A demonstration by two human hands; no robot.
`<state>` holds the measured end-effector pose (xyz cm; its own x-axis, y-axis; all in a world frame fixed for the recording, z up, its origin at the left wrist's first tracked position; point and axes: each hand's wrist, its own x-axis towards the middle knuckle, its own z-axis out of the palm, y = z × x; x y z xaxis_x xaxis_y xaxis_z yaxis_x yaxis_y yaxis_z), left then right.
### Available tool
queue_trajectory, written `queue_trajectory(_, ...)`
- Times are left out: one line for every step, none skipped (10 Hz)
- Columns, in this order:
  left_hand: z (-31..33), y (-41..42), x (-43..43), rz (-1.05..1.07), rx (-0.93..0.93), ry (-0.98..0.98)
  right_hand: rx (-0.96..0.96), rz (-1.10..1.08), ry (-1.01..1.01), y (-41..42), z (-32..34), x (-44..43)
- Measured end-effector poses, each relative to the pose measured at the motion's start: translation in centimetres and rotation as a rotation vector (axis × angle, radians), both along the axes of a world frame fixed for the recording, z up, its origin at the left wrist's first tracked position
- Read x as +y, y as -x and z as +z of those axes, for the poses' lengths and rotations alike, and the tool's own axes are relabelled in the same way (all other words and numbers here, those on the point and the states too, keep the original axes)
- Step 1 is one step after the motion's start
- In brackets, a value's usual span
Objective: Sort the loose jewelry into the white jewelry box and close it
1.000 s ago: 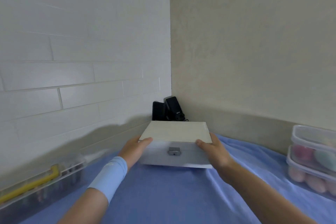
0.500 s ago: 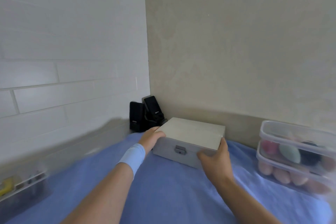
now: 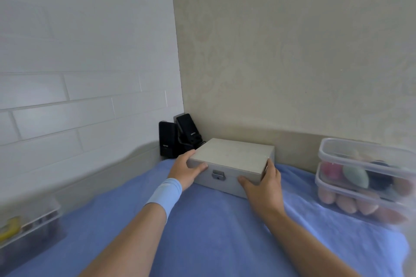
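The closed white rectangular jewelry box [image 3: 231, 157], fastened by a small metal latch [image 3: 218, 175], is seen resting on the blue cloth [image 3: 213, 231] close to the beige wall [image 3: 292, 63]. It is judged rigid, fairly light and smooth-sided, best taken at both ends. Its left end is clasped by the left hand [image 3: 184, 171] and its right end by the right hand [image 3: 265, 182], with both thumbs laid on the front face

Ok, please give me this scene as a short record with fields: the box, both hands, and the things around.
box: white box, lid shut, on blue cloth
clasp: metal clasp on front
left hand: left hand grips its left front corner
right hand: right hand grips its right front corner
behind: two black speakers in wall corner
right side: two stacked clear containers
loose jewelry: none in view
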<state>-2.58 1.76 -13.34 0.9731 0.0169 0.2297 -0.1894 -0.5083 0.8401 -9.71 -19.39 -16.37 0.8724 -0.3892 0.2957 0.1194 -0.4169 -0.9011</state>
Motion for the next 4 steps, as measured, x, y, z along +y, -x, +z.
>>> queue_trajectory(0.3,0.2,0.0,-0.030,0.006,-0.031,0.002,-0.006,-0.011,0.1,-0.2,-0.1)
queue_trajectory(0.8,0.9,0.2,-0.052,0.023,-0.088,0.020,-0.002,-0.035,0.5,0.3,0.0)
queue_trajectory(2.1,2.0,1.5,-0.057,-0.005,-0.051,0.029,-0.008,-0.005,1.4,1.4,0.2)
queue_trajectory(4.9,4.1,3.1,-0.063,-0.170,0.038,-0.024,-0.007,0.087,3.4,4.4,0.2)
